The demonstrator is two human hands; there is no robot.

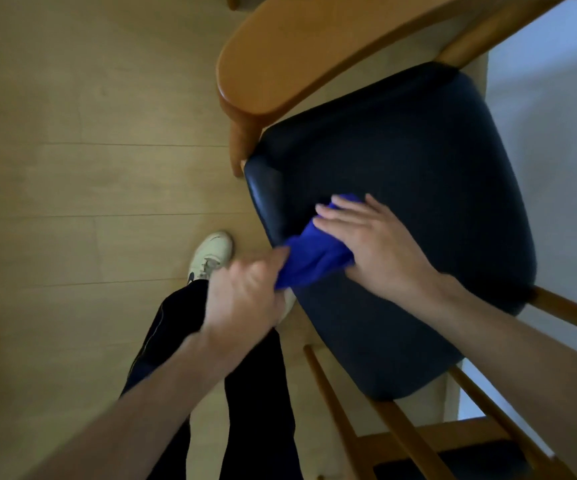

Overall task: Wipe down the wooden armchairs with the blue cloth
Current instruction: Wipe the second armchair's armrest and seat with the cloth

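Blue cloth (311,258) bunched on dark seat (401,202) of wooden armchair (301,53), near its 8 o'clock edge. Left hand (245,299) pinches cloth's 7 o'clock end; right hand (370,244), fingers straight, presses its 2 o'clock side.

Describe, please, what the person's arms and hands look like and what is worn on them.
Both forearms are bare up to the frame's edge: no sleeve, watch, ring or glove shows on the left hand or the right hand. The left hand is blurred. Lower down, dark trousers and a white sneaker show.
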